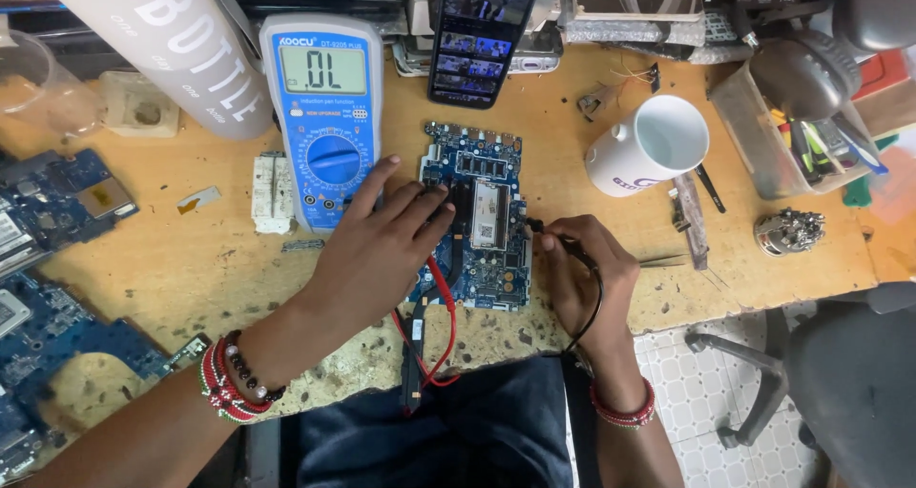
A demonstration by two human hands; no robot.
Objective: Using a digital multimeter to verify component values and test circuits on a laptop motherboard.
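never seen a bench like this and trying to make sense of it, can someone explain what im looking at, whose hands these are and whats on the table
This single picture comes from a camera worn on a person's head, looking down at their own two bare hands over a worn wooden workbench. In the middle lies a blue circuit board. The left hand rests on the board's left side, with a red wire running beneath it. The right hand holds a black test probe at the board's right edge. Behind the board sit a blue multimeter, a phone and a white mug. More circuit boards lie at the left.
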